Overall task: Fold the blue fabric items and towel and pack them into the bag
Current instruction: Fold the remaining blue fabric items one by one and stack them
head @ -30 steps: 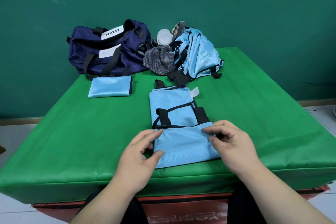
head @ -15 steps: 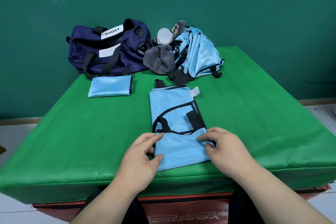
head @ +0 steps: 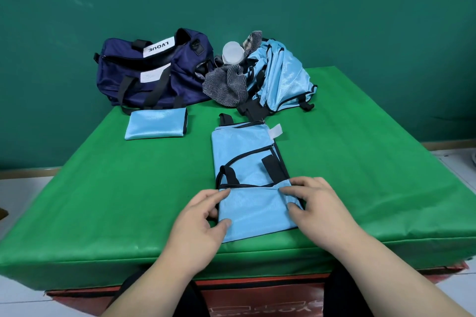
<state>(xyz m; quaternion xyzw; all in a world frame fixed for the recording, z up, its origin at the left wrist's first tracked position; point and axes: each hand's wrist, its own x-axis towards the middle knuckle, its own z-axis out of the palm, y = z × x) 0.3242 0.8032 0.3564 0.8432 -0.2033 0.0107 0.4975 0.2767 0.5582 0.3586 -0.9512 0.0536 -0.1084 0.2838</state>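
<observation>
A light blue fabric item with black trim and straps (head: 247, 162) lies lengthwise near the front of the green table (head: 103, 201), its near end folded up over itself. My left hand (head: 203, 219) pinches the left edge of that fold between thumb and fingers. My right hand (head: 311, 203) pinches the fold's right corner. A folded light blue piece (head: 155, 127) lies in front of the navy duffel bag (head: 152, 72) at the back left. A grey striped towel (head: 226, 82) and a heap of blue fabric (head: 280, 77) sit at the back.
A white cup (head: 233, 53) stands among the heap beside the bag. The green wall is close behind the table. Bare green table surface spreads left and right of my hands; pale floor shows at both sides.
The folded near flap has slid a little toward me, baring more of the black straps. Both hands have drawn back with it while still pinching its edges.
</observation>
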